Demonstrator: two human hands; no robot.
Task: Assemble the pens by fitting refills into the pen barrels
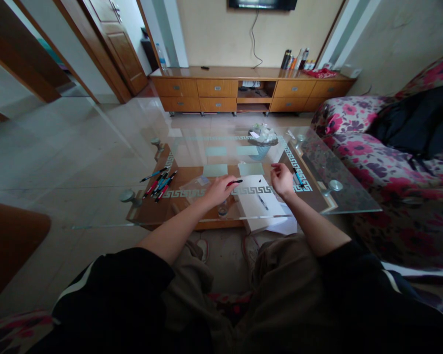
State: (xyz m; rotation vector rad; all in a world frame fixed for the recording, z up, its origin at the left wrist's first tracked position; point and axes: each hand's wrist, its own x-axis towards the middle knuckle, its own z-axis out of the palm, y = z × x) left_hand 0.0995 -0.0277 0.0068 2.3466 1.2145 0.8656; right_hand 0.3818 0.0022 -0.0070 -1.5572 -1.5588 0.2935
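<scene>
My left hand (220,190) is closed on a slim red and black pen (236,182), its dark end pointing right, above the glass table (192,152). To its right, my right hand (281,180) has its fingers curled in; whatever they hold, if anything, is hidden. A blue and black pen (298,178) lies just right of that hand. Between the hands is a small black piece (260,180), too small to name for sure. A pile of red, blue and black pens (160,185) lies on the left. A grey pen (263,202) shows over white paper (254,216).
A bowl-like basket (262,142) with whitish contents appears at the far right part of the table. Below the glass stands a small clear cup (223,210). A floral sofa (358,142) flanks the right side; a wooden cabinet (217,88) runs along the far wall.
</scene>
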